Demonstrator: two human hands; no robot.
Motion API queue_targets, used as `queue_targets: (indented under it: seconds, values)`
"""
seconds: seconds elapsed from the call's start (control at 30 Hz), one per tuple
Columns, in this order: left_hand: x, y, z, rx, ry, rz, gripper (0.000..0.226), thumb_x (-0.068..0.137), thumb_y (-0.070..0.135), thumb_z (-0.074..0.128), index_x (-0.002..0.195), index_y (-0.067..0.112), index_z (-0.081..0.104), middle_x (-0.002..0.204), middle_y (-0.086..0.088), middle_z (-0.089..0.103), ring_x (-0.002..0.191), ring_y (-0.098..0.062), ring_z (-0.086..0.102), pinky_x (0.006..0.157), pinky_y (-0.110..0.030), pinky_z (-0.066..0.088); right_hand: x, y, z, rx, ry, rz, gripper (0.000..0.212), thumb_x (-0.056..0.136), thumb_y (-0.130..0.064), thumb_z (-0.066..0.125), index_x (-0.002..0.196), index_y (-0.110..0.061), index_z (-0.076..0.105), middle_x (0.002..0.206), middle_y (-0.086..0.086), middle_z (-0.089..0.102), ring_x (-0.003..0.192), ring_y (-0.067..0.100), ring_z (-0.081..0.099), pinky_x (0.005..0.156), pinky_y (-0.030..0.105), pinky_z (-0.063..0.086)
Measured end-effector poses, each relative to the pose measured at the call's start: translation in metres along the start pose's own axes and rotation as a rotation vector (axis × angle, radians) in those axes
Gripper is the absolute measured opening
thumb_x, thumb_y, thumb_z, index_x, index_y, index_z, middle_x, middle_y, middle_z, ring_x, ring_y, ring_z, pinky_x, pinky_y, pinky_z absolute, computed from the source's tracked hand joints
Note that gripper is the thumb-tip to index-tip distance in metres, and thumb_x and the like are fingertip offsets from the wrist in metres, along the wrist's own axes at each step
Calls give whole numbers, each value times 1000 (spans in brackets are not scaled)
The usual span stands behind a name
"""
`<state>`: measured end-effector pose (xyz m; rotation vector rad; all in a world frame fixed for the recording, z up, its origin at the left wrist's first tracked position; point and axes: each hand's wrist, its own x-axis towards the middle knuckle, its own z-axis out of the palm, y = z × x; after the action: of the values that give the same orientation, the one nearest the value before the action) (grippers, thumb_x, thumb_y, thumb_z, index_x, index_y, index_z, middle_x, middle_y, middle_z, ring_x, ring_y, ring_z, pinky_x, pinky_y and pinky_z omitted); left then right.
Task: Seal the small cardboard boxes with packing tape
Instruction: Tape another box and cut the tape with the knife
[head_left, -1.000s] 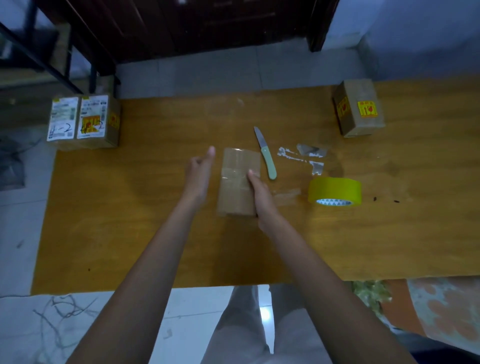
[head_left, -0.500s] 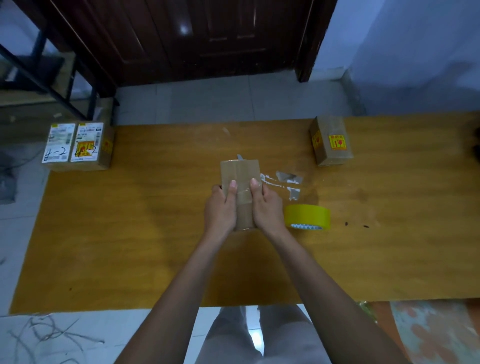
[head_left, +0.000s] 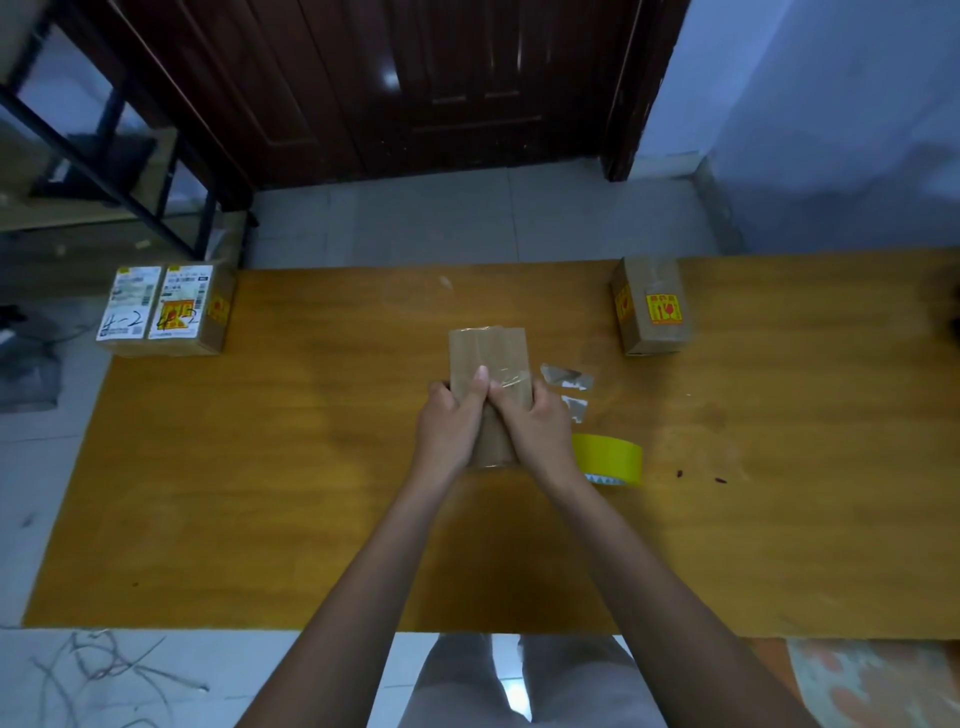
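We are holding the small cardboard box at the middle of the worktop, and its long axis is running from 6 o'clock, near us, to 12 o'clock, away from us. Our left hand is wrapping the box's 9 o'clock side with curled fingers and its thumb is lying up across the top face. Our right hand is gripping the 3 o'clock side the same way, its thumb meeting the other over a glossy strip of clear tape that is crossing the box from 9 to 3 o'clock. Both hands are sitting on the near half, so the far half of the box is standing free toward 12 o'clock.

We are judging that the thumbs are smoothing that strip down. The tape seems to be lifting a little at its 3 o'clock end, though the dim light is making this hard to read, so the right hand, being nearer, looks the one to press it over that edge.

The yellow tape roll is lying just beside our right hand at about 4 o'clock from the box, which makes the right hand nearer for the next length. Some tape scraps are lying at 3 o'clock.

Another box is waiting toward 1 o'clock, and two labelled boxes are sitting at the 10 o'clock corner.
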<state>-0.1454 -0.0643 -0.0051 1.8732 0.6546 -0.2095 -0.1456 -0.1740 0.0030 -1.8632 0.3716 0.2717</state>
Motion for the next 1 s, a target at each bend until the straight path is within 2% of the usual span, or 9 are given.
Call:
queue_targets:
  seconds: [0.1,0.23,0.4,0.6,0.67,0.73,0.83,0.93,1.0]
  values:
    - [-3,1,8,18,25,39,47,92,55,52,109,12,56,100,1,65,90,-18,64,73,-33,51,-2,1,-4,12,39,-29,42,82,-54,59,109,-22,67,98,-4,72,90,14,66,78,31,52]
    - [-6,4,12,74,16,61,39,93,55,50,103,18,53,86,13,58,78,-8,59,61,-26,45,-2,6,-8,68,62,-4,26,93,-40,61,109,-20,66,96,-4,69,94,16,67,81,28,51]
    - [-10,4,15,77,-9,30,38,95,56,46,106,20,49,91,7,58,82,-13,60,68,-33,50,-1,9,-12,76,49,23,34,97,-39,55,113,-12,67,105,6,72,97,20,66,88,39,53]
    - [-17,3,15,98,8,19,39,96,57,40,106,21,50,93,6,60,78,-10,58,62,-30,47,-1,12,-14,67,37,34,39,101,-39,45,101,-9,72,93,5,73,87,20,68,78,37,55]
    - [-18,2,16,92,7,12,38,97,56,38,105,21,49,96,4,60,82,-14,60,67,-33,50,-2,13,-15,51,39,54,45,103,-40,41,95,-8,72,90,6,72,86,22,67,78,38,55]
    - [-21,1,19,41,-22,-25,39,98,56,37,108,20,47,103,0,60,91,-20,61,76,-39,53,-2,14,-18,8,32,70,53,105,-41,32,92,-7,70,92,4,70,91,25,66,82,38,52]
    - [-26,-2,22,-125,-47,-110,47,99,55,33,119,15,48,112,-2,58,94,-16,58,71,-31,50,2,8,-26,-34,8,91,60,104,-49,25,92,-12,70,96,6,69,99,27,63,86,37,49]
    - [-27,1,22,-228,-28,-161,61,99,59,28,130,10,49,124,-10,60,107,-26,61,91,-45,52,5,5,-28,-115,-99,-3,50,94,-60,44,103,-18,71,102,2,72,97,21,65,87,41,52]
    - [-26,6,22,-214,18,-162,66,92,65,42,125,9,51,119,-10,64,104,-27,63,92,-48,52,3,6,-26,-98,-119,-13,41,86,-57,59,103,-21,69,96,-3,71,92,17,67,81,39,55]
